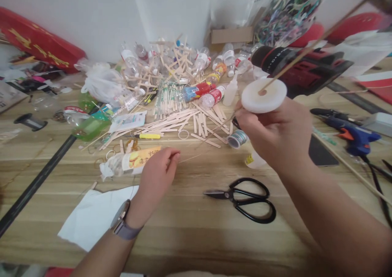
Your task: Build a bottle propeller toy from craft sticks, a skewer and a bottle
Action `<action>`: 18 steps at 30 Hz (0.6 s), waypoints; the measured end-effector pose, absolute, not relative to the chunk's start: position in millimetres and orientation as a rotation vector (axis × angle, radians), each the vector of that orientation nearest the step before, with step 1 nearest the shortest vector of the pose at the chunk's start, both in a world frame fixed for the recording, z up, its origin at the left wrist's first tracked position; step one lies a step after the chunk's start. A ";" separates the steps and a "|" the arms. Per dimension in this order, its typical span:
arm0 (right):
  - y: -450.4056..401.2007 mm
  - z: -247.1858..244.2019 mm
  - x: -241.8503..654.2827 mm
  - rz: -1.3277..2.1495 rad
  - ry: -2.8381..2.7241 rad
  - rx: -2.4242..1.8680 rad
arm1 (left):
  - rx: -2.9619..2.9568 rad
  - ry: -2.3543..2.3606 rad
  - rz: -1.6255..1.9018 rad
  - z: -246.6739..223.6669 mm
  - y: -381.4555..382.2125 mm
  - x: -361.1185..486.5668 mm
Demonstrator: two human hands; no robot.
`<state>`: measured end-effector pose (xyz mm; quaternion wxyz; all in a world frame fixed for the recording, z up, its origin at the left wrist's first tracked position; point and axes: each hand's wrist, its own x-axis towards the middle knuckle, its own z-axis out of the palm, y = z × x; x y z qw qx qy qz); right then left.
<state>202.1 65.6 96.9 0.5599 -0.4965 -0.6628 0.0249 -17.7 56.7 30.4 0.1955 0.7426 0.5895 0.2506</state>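
My right hand [275, 134] is closed round a white disc [263, 95] at the right of centre. A thin wooden stick [315, 44] rises from the disc's centre hole toward the upper right. My left hand [159, 175], with a watch on the wrist, is low over the table at centre left. Its fingers are pressed together, and a thin strand [190, 158] runs from the fingertips toward the right. Black-handled scissors [241, 199] lie between my two forearms. A white cloth [92, 217] rests beside my left wrist.
Craft sticks [168, 119] and plastic bottles [200, 60] are heaped along the back. A blue glue gun [358, 134] lies at the right, below a red and black drill [303, 68]. A thread spool [237, 139] and yellow cutter [148, 136] sit mid-table.
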 end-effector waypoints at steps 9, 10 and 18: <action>81.5 104.3 203.1 0.811 -1.268 -0.931 | 2.229 1.562 0.679 26.7 59.9 -17.7; 82.4 101.8 202.3 0.885 -1.214 -0.913 | 2.233 1.551 0.672 26.8 59.3 -18.0; 70.0 79.3 181.5 1.229 -0.952 -0.861 | 2.225 1.347 0.743 23.5 41.8 -14.1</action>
